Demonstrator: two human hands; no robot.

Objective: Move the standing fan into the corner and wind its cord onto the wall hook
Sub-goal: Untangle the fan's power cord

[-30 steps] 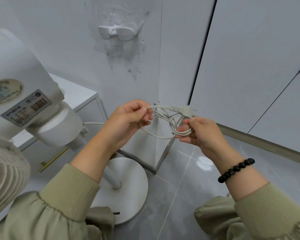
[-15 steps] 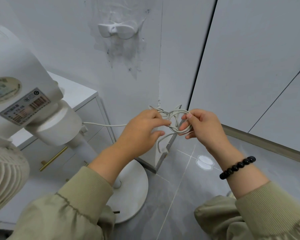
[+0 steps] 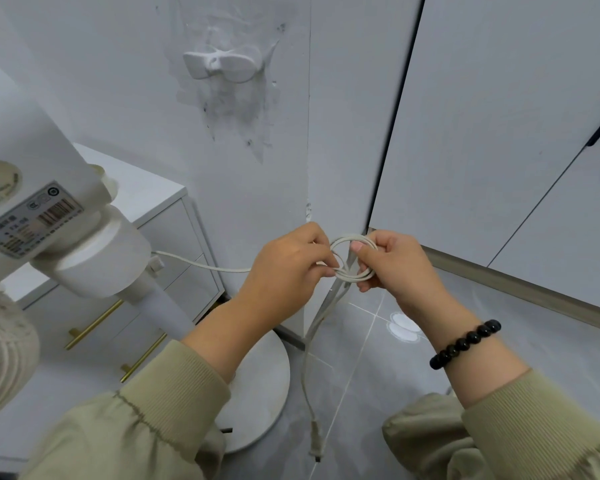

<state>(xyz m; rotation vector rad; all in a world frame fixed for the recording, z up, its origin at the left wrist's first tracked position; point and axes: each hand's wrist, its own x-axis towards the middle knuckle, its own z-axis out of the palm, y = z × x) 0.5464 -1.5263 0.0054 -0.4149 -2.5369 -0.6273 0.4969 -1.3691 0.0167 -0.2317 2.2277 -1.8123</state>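
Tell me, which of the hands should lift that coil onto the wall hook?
Probably the right hand: it pinches the coil itself, while the left hand grips the fan-side cord. The wall hook is above.

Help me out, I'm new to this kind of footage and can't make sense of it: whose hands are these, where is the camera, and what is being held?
There is no machine here. A person wears a wide-angle camera on the head, looking forward and down, so you see their own two arms in green sleeves. The left hand and right hand together hold a small coil of the white cord. One end runs left to the standing fan; the other hangs down with the plug dangling over the tiled floor. The fan's round base stands on that floor beside a white drawer cabinet. Above, on the wall, is the empty white hook; no cord is on it yet.
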